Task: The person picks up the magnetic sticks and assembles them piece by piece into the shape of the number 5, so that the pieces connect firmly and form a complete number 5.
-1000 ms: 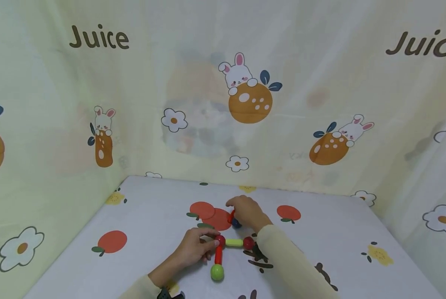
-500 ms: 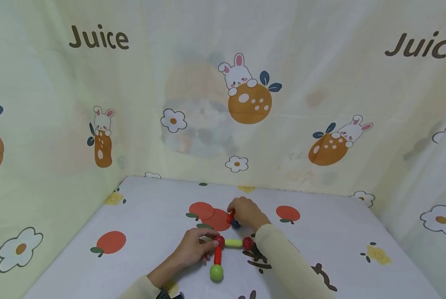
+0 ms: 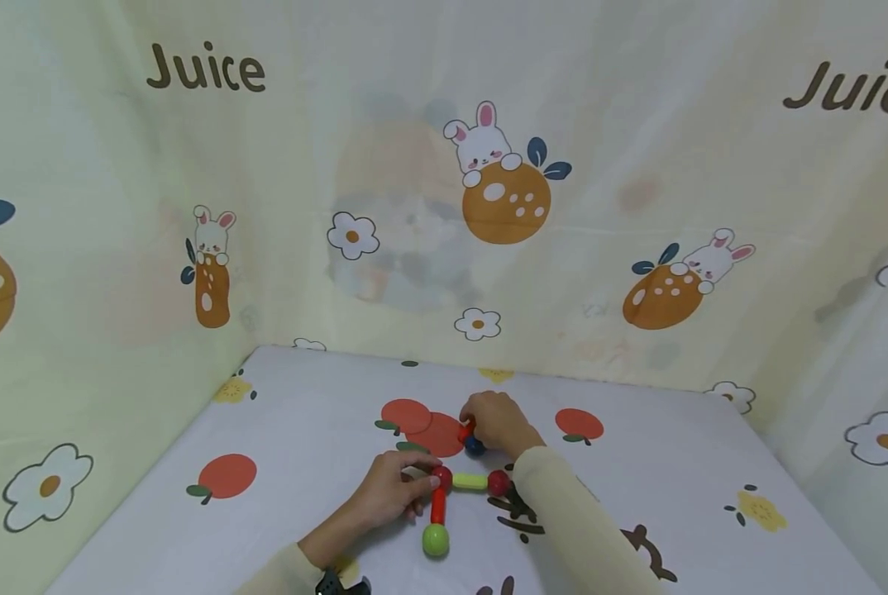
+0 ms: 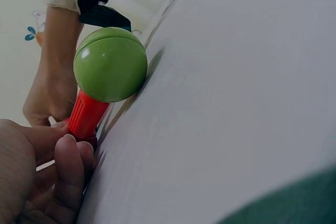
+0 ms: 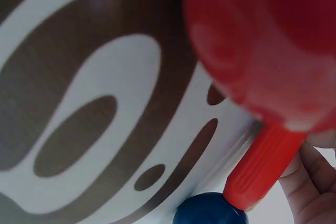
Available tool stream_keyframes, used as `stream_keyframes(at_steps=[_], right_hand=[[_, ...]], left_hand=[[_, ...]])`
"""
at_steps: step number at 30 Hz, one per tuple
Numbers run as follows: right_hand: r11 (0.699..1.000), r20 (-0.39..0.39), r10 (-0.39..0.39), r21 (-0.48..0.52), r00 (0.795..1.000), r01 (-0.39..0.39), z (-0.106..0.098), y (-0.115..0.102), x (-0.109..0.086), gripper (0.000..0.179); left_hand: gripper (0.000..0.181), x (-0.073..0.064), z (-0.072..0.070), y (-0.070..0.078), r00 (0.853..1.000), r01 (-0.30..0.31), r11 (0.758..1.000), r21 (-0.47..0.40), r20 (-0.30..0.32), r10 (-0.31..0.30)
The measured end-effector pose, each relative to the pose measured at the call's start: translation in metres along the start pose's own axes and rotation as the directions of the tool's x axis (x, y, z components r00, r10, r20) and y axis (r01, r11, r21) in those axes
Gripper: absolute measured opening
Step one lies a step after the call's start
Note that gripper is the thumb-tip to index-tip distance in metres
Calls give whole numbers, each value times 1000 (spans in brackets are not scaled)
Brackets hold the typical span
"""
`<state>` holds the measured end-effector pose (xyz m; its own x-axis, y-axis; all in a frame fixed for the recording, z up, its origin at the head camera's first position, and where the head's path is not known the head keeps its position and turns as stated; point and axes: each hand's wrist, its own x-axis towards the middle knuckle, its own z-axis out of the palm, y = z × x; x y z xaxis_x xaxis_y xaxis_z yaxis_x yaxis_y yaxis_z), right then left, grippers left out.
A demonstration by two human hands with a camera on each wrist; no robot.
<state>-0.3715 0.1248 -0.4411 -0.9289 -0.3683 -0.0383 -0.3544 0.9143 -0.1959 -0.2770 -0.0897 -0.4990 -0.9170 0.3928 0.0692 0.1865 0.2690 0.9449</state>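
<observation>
With thumb and index finger, my left hand (image 3: 390, 494) pinches a red ball (image 3: 442, 478). From that ball a red rod (image 3: 438, 507) runs to a green ball (image 3: 436, 540), and a yellow-green rod (image 3: 470, 482) to a second red ball (image 3: 499, 483). Farther back, my right hand (image 3: 498, 423) grips another red rod (image 5: 265, 166), whose end meets a blue ball (image 5: 210, 211); the fingers partly cover this piece in the head view. The left wrist view shows the green ball (image 4: 110, 64) large and close, above the left fingertips (image 4: 68, 150).
A white tablecloth (image 3: 317, 413) printed with fruit and brown shapes covers the table. Pale curtains (image 3: 399, 149) with rabbit and orange prints stand behind and at the sides. Dark bands (image 3: 340, 583) show at the wrists.
The head view has shifted slightly. My right fingers have drawn in a little around the red rod with the blue ball. My left hand and the joined piece stay in place.
</observation>
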Motion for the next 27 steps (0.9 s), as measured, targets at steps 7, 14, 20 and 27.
stream_keyframes(at_steps=[7,14,20,27], right_hand=[[1000,14,14,11,1000,-15,3,3,4,21],[998,7,32,46,999,-32,4,3,2,23],[996,-15,50,70,999,-49,2,3,-3,24],[988,-113,58,152,992,-40,-7,4,-15,27]], left_hand=[[30,1,0,1,1000,9,1000,-5,-4,-9],[31,-1,1,4,1000,16,1000,-4,-3,-16],[31,-2,2,4,1000,25,1000,-11,2,-25],[31,-1,2,4,1000,18,1000,-13,3,-18]])
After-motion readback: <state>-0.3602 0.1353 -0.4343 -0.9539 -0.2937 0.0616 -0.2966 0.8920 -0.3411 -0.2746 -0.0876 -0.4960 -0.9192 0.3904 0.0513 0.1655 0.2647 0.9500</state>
